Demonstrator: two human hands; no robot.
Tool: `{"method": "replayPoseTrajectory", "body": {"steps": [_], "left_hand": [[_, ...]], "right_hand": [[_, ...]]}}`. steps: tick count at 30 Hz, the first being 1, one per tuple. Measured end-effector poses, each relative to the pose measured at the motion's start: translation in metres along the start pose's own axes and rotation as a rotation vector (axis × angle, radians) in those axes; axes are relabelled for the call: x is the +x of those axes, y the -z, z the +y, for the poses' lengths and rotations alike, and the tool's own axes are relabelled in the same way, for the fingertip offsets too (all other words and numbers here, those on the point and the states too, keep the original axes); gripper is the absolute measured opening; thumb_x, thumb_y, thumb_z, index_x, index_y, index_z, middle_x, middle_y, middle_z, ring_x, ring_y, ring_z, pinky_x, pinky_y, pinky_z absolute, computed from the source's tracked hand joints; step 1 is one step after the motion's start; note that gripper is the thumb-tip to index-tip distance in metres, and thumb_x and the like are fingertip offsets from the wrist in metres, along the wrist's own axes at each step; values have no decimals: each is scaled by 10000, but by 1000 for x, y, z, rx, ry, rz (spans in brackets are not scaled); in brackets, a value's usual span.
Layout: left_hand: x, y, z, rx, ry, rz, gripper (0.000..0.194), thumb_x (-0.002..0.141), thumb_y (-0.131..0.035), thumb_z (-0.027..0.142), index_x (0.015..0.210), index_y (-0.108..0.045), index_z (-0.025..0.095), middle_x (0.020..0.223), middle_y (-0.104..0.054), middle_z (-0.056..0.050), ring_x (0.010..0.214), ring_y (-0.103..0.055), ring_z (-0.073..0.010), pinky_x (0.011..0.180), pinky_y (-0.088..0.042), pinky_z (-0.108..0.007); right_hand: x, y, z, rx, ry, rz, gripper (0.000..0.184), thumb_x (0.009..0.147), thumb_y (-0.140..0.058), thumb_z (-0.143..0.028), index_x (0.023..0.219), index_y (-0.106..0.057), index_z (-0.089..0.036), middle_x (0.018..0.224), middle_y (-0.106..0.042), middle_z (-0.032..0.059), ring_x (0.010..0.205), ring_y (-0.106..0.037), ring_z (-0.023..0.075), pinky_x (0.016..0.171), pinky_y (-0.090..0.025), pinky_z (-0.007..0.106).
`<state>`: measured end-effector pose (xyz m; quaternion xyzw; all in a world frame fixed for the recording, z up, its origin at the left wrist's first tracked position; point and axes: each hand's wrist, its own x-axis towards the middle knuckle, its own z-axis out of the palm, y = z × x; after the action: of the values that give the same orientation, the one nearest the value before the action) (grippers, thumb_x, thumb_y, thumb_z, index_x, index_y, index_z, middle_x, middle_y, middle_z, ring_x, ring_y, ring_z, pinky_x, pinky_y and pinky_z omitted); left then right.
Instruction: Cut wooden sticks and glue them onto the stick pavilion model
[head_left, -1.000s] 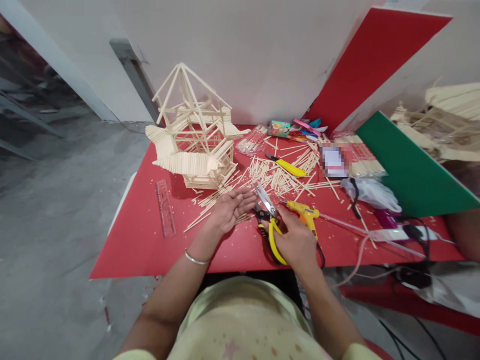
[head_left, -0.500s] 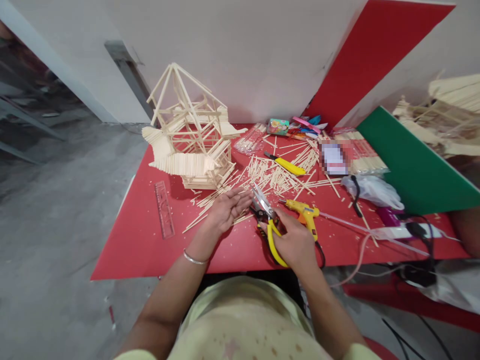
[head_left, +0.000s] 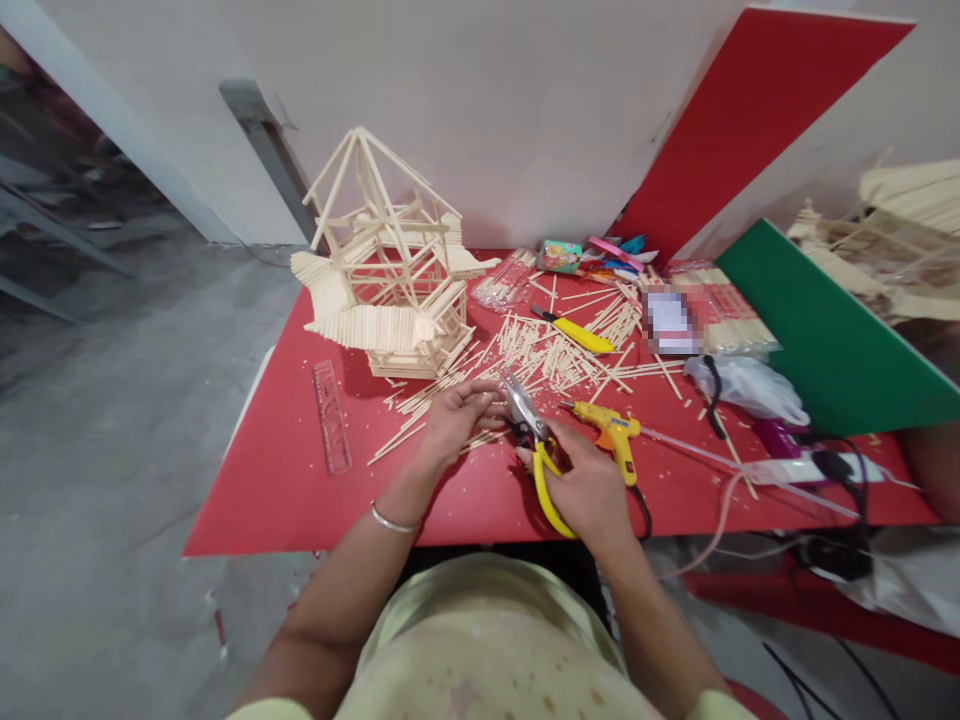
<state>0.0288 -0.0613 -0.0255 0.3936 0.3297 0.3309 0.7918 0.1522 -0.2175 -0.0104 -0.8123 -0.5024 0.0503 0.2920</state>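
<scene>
At frame centre, right hand (head_left: 589,482) grips yellow-handled scissors (head_left: 531,416); left hand (head_left: 454,418), half-curled, is just beside them, contents unclear.

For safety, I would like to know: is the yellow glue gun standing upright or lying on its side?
Lying on its side: the glue gun shows its flank upward, handle along the red table.

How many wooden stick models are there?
2: one wooden stick model stands on the red tabletop beyond the left hand; the other model, cut off by the frame, is far right, partly behind the green board. More could be hidden.
</scene>
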Motion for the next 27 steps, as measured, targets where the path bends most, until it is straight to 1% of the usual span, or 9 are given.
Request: {"method": "replayPoseTrajectory", "body": {"steps": [2,4,6,8,10,12,18,22,27], "left_hand": [[-1,-1,1,149,-148,60,102,729,-755,146,827,-735,168,809,-734,-54,827,-692,-191,765,-544,-292],[-2,-1,4,242,-282,125,119,668,-787,101,716,-738,198,861,-727,-43,1005,-652,-215,860,-510,-285],[-3,0,6,238,-327,174,162,609,-821,80,665,-733,204,887,-711,-39,1056,-624,-214,873,-496,-268],[-2,1,7,135,-249,166,145,616,-833,125,703,-737,192,803,-684,-31,902,-648,-182,772,-512,-254],[-2,2,7,-21,-118,90,164,648,-829,190,782,-736,168,720,-660,-17,710,-632,-137,654,-505,-237],[-1,3,8,-164,-25,-1,235,646,-838,213,840,-721,150,712,-668,-14,632,-614,-109,600,-494,-219],[-3,6,8,-264,2,-94,287,627,-864,218,835,-683,139,773,-701,-23,631,-635,-98,576,-495,-195],[-3,7,8,-264,5,-73,295,603,-878,210,807,-679,134,727,-684,-7,601,-621,-93,567,-491,-200],[-7,3,13,-312,63,-74,340,533,-906,181,757,-654,138,687,-686,-8,622,-655,-132,624,-543,-256]], "right_hand": [[-1,0,0,2,-2,1,492,841,-627,-475,1269,-620,-234,1063,-720,82,920,-680,230,826,-513,338],[-2,0,0,7,-7,-7,490,843,-626,-476,1268,-621,-235,1059,-720,83,922,-679,231,826,-513,340],[-3,1,-1,17,-7,-3,493,843,-624,-475,1270,-618,-228,1054,-720,86,907,-678,228,818,-514,339],[-3,1,-2,33,-1,14,491,841,-625,-476,1260,-617,-221,1061,-717,85,884,-675,218,802,-515,332],[-3,2,-4,41,8,11,484,835,-627,-478,1247,-613,-224,1067,-713,76,859,-671,206,778,-515,325],[-2,3,-8,22,9,-16,495,823,-633,-481,1251,-599,-236,1064,-706,66,850,-665,205,747,-513,323],[1,3,-16,-55,60,-86,517,824,-632,-468,1286,-563,-248,1086,-681,72,913,-651,233,762,-504,341],[3,1,-17,-80,102,-72,527,841,-623,-491,1296,-559,-235,1077,-678,81,897,-648,229,771,-499,335],[5,0,-21,-62,145,-61,520,854,-614,-515,1282,-578,-221,1042,-684,82,859,-654,215,767,-494,319]]}}
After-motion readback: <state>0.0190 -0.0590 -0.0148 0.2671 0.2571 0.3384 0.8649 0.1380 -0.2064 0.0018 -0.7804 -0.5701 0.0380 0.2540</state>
